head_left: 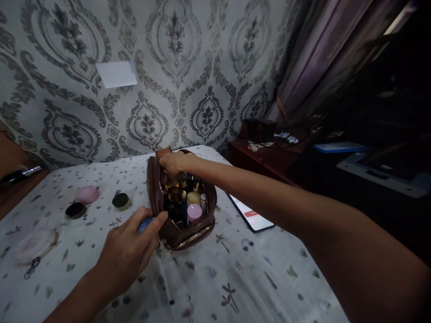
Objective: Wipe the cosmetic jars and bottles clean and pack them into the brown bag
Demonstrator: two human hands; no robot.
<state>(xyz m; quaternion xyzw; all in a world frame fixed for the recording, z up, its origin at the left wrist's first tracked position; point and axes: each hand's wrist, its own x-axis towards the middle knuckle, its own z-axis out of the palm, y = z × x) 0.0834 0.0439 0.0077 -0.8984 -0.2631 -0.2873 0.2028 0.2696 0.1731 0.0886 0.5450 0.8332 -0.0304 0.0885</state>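
Observation:
A brown leather cosmetic bag (175,231) stands unzipped on the patterned tablecloth (235,278), packed with several bottles and jars, among them a pink-capped jar (194,211). My right hand (172,163) reaches across and grips the bag's far top edge with closed fingers. My left hand (129,249) rests at the bag's near left side, pinching a small blue object (145,223) against the bag's rim.
Left of the bag lie a green-lidded round tin (121,201), a pink compact (87,194), a dark round compact (75,210) and a pale round case (35,244). A lit phone (252,216) lies right of the bag. A dark side table (266,157) stands beyond.

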